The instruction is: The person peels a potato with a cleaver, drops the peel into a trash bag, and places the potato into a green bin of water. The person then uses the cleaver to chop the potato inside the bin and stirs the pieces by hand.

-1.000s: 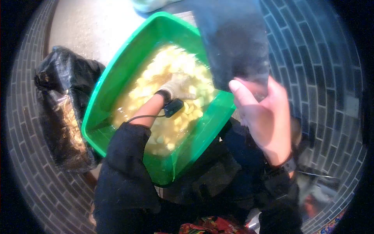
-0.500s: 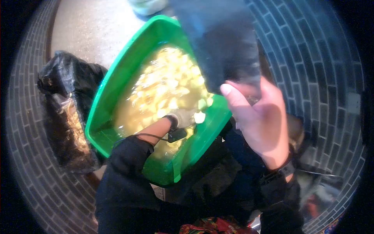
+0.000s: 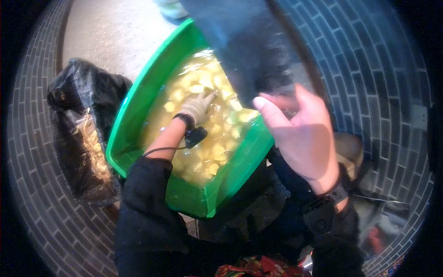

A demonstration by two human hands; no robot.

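Observation:
Cloudy water and many pale yellow peeled pieces, seemingly potatoes [image 3: 217, 150], fill the large green tub [image 3: 138, 97]. My left hand [image 3: 197, 107] reaches into the tub among the pieces, partly in the water, fingers stretched out and gripping nothing I can see. It looks paler than the wrist, perhaps gloved. At the tub's right side, my right hand [image 3: 302, 134] pinches the lower edge of a black plastic bag [image 3: 249, 51] between thumb and fingers. The bag hangs over the tub's far right rim and hides part of it. Its contents do not show.
Left of the tub stands an open black bag [image 3: 69, 138] holding peelings [image 3: 94, 147]. A pale container [image 3: 170, 8] is at the top edge. Brick-patterned paving [image 3: 369, 69] runs along both sides. A tan rounded object [image 3: 348, 152] lies behind my right wrist.
My left hand has moved forward through the water, and its fingers now show. The pieces have spread toward the near end. My right hand and the black plastic bag have shifted slightly left.

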